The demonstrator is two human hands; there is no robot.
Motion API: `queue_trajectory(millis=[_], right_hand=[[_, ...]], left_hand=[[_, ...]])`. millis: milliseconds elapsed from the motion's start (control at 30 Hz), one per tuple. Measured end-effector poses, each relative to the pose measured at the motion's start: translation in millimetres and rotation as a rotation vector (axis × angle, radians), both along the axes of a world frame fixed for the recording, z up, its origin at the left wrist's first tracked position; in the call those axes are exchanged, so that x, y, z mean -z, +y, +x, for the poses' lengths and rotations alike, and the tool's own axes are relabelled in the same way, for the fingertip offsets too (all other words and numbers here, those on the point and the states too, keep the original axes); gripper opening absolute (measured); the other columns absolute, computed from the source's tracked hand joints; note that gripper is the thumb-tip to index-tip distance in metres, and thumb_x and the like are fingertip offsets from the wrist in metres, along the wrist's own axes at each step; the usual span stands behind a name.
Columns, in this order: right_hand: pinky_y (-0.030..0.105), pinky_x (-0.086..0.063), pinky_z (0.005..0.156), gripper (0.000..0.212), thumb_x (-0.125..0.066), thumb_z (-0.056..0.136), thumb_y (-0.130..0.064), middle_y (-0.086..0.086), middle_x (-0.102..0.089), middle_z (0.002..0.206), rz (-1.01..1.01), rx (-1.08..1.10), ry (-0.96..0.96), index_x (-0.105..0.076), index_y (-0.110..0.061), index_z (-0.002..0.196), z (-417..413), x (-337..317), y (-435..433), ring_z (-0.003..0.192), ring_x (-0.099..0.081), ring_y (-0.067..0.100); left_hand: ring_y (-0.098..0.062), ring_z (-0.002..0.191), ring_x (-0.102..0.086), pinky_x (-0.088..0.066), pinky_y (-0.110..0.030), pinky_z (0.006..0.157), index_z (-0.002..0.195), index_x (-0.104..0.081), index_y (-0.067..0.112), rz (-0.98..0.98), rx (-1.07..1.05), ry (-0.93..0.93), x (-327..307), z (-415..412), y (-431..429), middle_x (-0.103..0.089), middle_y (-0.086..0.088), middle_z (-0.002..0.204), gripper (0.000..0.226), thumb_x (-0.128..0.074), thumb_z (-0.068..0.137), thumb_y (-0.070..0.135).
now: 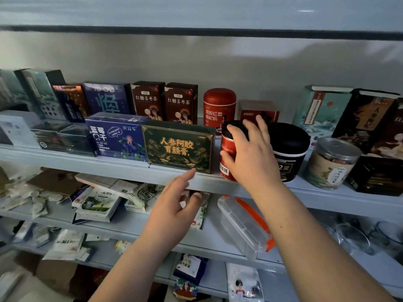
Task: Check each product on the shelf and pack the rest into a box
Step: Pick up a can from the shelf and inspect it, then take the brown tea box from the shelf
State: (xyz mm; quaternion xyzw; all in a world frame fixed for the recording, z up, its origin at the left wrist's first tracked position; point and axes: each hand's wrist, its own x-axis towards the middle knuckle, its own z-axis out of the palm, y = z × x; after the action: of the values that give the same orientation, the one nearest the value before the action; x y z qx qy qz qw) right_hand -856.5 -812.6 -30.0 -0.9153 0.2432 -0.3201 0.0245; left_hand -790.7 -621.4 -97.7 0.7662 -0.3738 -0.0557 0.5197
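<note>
Right hand [253,155] grips red can [227,142] — left hand [172,205] hovers.

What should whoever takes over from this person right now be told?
Right grip: wrapped round the red can with the black lid, which is at the front of the top shelf.
Left grip: open, holding nothing, just below the shelf edge near the green box.
Nearby on the same shelf: blue box, black tub, clear jar, with more boxes behind.
Done: the pictures do not show which products have been checked.
Left: check the red can, then the others. No packing box is in view, so packing has not visibly begun.
</note>
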Motion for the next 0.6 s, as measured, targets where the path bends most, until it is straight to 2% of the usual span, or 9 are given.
queue_trajectory(millis=[133, 233, 333, 400, 500, 600], right_hand=[[0.052, -0.015, 0.125, 0.069, -0.072, 0.091, -0.035, 0.019, -0.044, 0.154, -0.075, 0.036, 0.064, -0.043, -0.019, 0.152, 3.0, 5.2, -3.5, 0.151, -0.029, 0.039], [0.052, -0.007, 0.125, 0.073, -0.069, 0.09, -0.043, 0.019, -0.041, 0.157, -0.095, 0.059, 0.084, -0.04, -0.021, 0.154, 4.7, 3.1, -2.2, 0.153, -0.025, 0.04], [0.052, 0.005, 0.123, 0.084, -0.062, 0.091, -0.053, 0.017, -0.016, 0.169, -0.097, 0.033, 0.081, -0.024, -0.028, 0.162, 10.6, -2.1, 4.1, 0.158, -0.006, 0.039], [0.054, 0.006, 0.123, 0.088, -0.059, 0.09, -0.057, 0.015, -0.005, 0.172, -0.123, -0.001, 0.072, -0.016, -0.031, 0.163, 19.5, -6.3, 10.1, 0.158, 0.005, 0.038], [0.056, 0.006, 0.123, 0.087, -0.052, 0.09, -0.063, 0.014, -0.001, 0.172, -0.146, -0.051, 0.091, -0.014, -0.034, 0.163, 40.4, -15.3, 20.7, 0.158, 0.01, 0.037], [0.052, 0.012, 0.122, 0.085, -0.046, 0.091, -0.067, 0.014, 0.0, 0.172, -0.169, -0.09, 0.119, -0.013, -0.035, 0.163, 58.8, -26.9, 31.3, 0.158, 0.014, 0.036]], left_hand=[[0.002, 0.143, -0.028, -0.026, -0.022, 0.114, 0.155, -0.035, 0.039, 0.117, -0.04, -0.344, -3.1, 19.7, 2.4, -0.034, 0.031, 0.147, 0.06, -0.051, 0.098, 0.042], [-0.022, 0.149, -0.032, -0.027, -0.037, 0.12, 0.156, -0.04, 0.023, 0.111, -0.078, -0.559, -5.3, 40.8, 4.2, -0.041, 0.006, 0.156, 0.064, -0.046, 0.096, 0.044], [-0.029, 0.154, -0.023, -0.022, -0.044, 0.122, 0.158, -0.038, 0.02, 0.12, -0.146, -0.637, -12.4, 63.9, 8.3, -0.038, -0.004, 0.16, 0.066, -0.046, 0.096, 0.044], [-0.033, 0.155, -0.018, -0.024, -0.054, 0.122, 0.158, -0.037, 0.02, 0.128, -0.17, -0.673, -17.3, 80.4, 11.7, -0.036, -0.007, 0.162, 0.067, -0.046, 0.096, 0.046], [-0.036, 0.156, -0.013, -0.024, -0.068, 0.118, 0.158, -0.035, 0.022, 0.172, -0.192, -0.719, -25.9, 108.2, 18.8, -0.033, -0.01, 0.164, 0.068, -0.045, 0.096, 0.049], [-0.035, 0.157, -0.007, -0.02, -0.07, 0.119, 0.16, -0.029, 0.027, 0.231, -0.209, -0.746, -35.9, 131.9, 24.0, -0.027, -0.009, 0.166, 0.071, -0.041, 0.096, 0.055]])
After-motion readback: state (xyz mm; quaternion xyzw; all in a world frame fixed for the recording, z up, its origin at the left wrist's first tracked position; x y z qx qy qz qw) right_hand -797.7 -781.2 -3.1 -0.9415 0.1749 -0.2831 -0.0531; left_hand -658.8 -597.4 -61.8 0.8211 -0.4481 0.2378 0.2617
